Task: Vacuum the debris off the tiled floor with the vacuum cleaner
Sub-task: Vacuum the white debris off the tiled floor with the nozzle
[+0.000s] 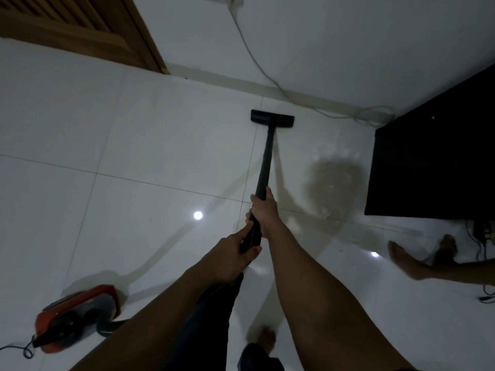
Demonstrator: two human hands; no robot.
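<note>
Black wand (265, 162) gripped in both curled hands, right hand (263, 210) ahead of left hand (230, 261), long axis pointed up-frame to floor head (272, 118) at upper centre, with dusty debris patch (332, 188) off to its right.

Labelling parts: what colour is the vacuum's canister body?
Head view: red and black plastic canister body, lower left.

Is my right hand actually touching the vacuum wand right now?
Touching. The head view shows the right hand wrapped round the black wand, ahead of the left hand on the ribbed grip.
</note>
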